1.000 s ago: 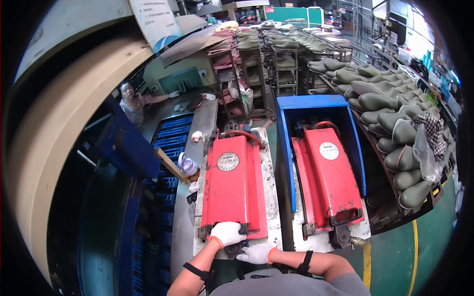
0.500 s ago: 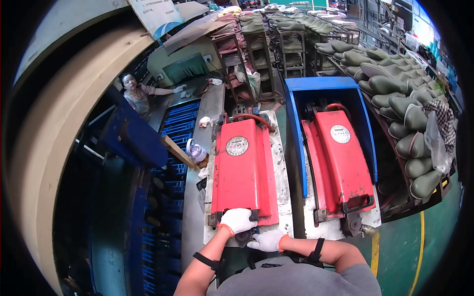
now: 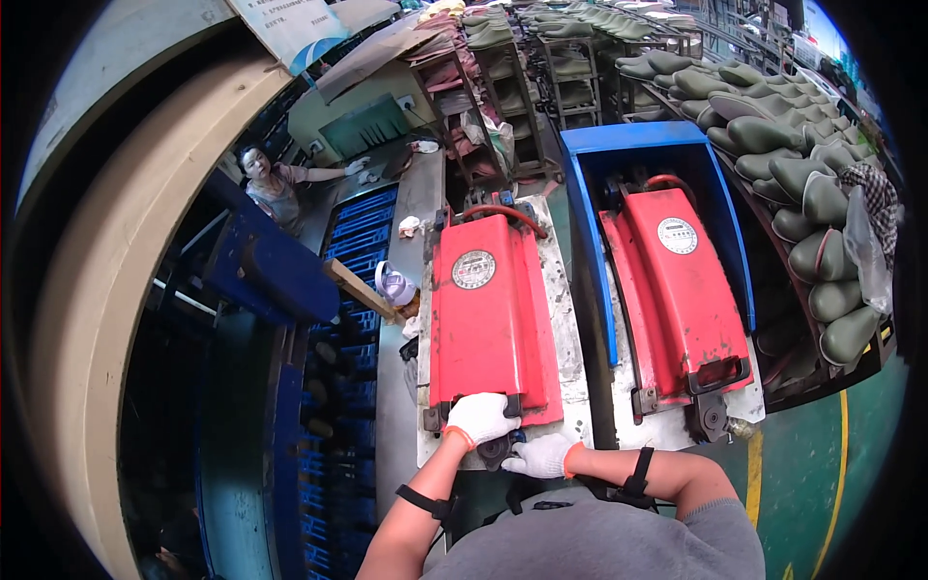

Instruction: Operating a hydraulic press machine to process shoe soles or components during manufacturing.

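Right in front of me lies a long red machine cover (image 3: 488, 333) on a worn pale metal plate (image 3: 570, 358). My left hand (image 3: 483, 419), in a white glove with an orange cuff, closes over the black handle (image 3: 513, 405) at the cover's near end, hiding most of it. Just below is a round black fitting (image 3: 494, 449). My right hand (image 3: 538, 454), gloved alike, is beside that fitting with its fingers curled at a small dark blue part (image 3: 519, 437). What those fingers grip is too small to make out.
At right a similar red cover (image 3: 681, 280) sits inside a blue frame (image 3: 633, 137). Racks of olive-green shoe or boot forms (image 3: 773, 135) curve along the right side. Across the blue slatted conveyor (image 3: 362, 237) at left, a person (image 3: 275, 186) reaches over the bench.
My view has shifted slightly, so the machines appear a little further right and higher. Both hands keep their places at the near end of the red cover.
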The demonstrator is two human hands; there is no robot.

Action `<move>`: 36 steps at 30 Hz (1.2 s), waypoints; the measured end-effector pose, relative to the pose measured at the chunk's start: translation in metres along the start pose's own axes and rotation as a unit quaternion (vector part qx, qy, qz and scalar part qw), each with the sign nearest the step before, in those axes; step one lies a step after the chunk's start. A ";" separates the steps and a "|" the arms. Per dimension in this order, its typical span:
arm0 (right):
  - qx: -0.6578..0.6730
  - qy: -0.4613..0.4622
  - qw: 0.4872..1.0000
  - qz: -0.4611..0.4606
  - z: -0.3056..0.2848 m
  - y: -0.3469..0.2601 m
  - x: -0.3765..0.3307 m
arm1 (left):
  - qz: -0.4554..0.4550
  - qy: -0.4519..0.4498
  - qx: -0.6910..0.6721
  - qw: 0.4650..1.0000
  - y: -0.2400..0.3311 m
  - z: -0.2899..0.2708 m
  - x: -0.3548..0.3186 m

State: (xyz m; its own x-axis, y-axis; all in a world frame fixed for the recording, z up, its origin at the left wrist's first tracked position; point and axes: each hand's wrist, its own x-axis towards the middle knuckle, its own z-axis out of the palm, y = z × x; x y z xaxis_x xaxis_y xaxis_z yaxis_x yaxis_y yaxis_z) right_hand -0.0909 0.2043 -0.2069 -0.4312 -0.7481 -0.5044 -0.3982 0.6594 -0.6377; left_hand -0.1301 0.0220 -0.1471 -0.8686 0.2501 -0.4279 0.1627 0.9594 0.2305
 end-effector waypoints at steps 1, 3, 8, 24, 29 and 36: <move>-0.001 -0.005 1.000 0.002 0.000 0.000 0.000 | 0.004 0.008 -0.008 1.000 -0.001 0.001 0.000; -0.002 -0.011 1.000 0.004 -0.001 -0.001 0.000 | 0.008 0.016 -0.015 1.000 -0.001 0.001 0.001; 0.002 -0.020 1.000 0.023 -0.005 -0.004 -0.002 | 0.006 0.020 -0.014 1.000 0.000 0.001 0.000; 0.000 -0.023 0.999 0.025 -0.009 -0.008 -0.006 | 0.007 0.022 -0.011 1.000 0.001 -0.001 -0.001; 0.009 -0.025 0.999 0.031 -0.006 -0.001 -0.009 | 0.000 0.010 -0.013 1.000 0.001 -0.003 -0.001; 0.069 -0.113 0.991 0.029 0.006 0.020 -0.004 | 0.005 0.011 -0.017 1.000 0.001 -0.002 -0.001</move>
State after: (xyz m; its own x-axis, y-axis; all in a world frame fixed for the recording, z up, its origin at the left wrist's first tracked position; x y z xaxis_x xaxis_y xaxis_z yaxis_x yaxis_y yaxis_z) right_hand -0.0917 0.2201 -0.2211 -0.2507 -0.7174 -0.6500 -0.2574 0.6967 -0.6696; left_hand -0.1302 0.0225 -0.1451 -0.8769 0.2566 -0.4064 0.1555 0.9516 0.2652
